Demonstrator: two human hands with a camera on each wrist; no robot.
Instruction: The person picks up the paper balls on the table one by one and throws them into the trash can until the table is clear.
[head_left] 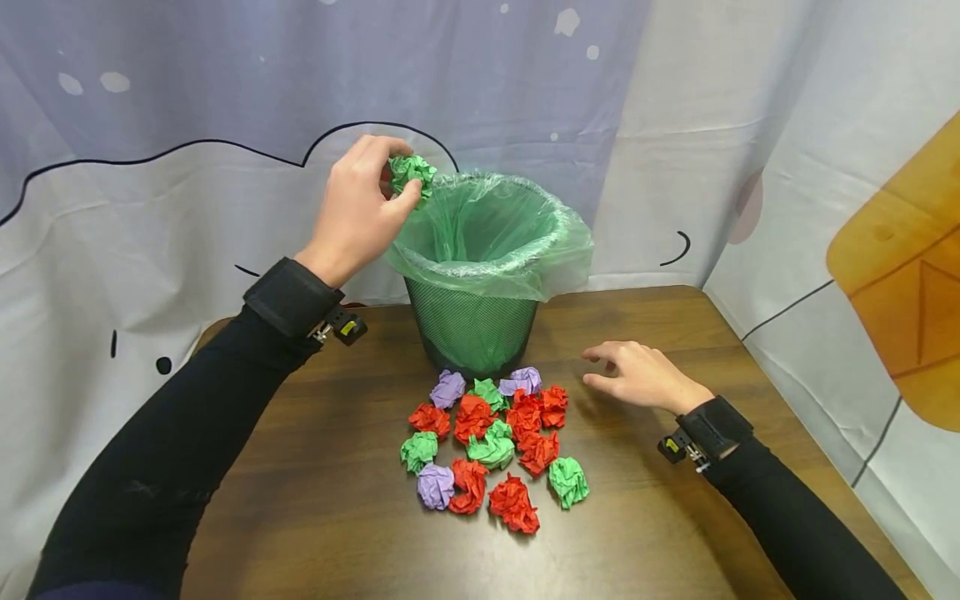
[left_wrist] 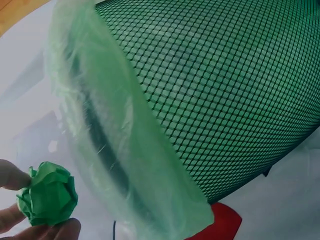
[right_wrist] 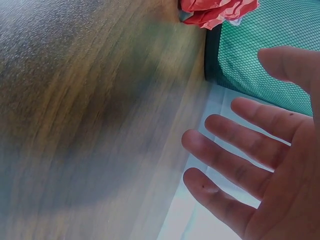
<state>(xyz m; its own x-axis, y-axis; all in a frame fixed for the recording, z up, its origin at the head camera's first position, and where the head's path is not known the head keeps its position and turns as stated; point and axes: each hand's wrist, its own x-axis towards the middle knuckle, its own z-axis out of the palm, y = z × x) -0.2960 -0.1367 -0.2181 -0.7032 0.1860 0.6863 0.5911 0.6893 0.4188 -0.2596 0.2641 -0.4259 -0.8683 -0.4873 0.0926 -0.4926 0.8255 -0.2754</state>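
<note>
My left hand point(head_left: 362, 204) pinches a crumpled green paper ball point(head_left: 412, 175) between thumb and fingers, up at the left rim of the bin. In the left wrist view the same green paper ball point(left_wrist: 50, 194) sits in the fingertips beside the bag's folded edge. The black mesh bin point(head_left: 472, 329) stands at the back of the table, lined with a translucent green bag point(head_left: 555, 242) draped over its rim. Low over the table at the right, my right hand point(head_left: 641, 375) holds nothing; its fingers point(right_wrist: 235, 150) are spread and relaxed in the right wrist view.
Crumpled paper balls lie in front of the bin: several red point(head_left: 513, 504), several green point(head_left: 567, 482) and a few purple point(head_left: 436, 486). They rest on a brown wooden table point(head_left: 315, 500). A printed curtain point(head_left: 225, 200) hangs behind the table and along its right side.
</note>
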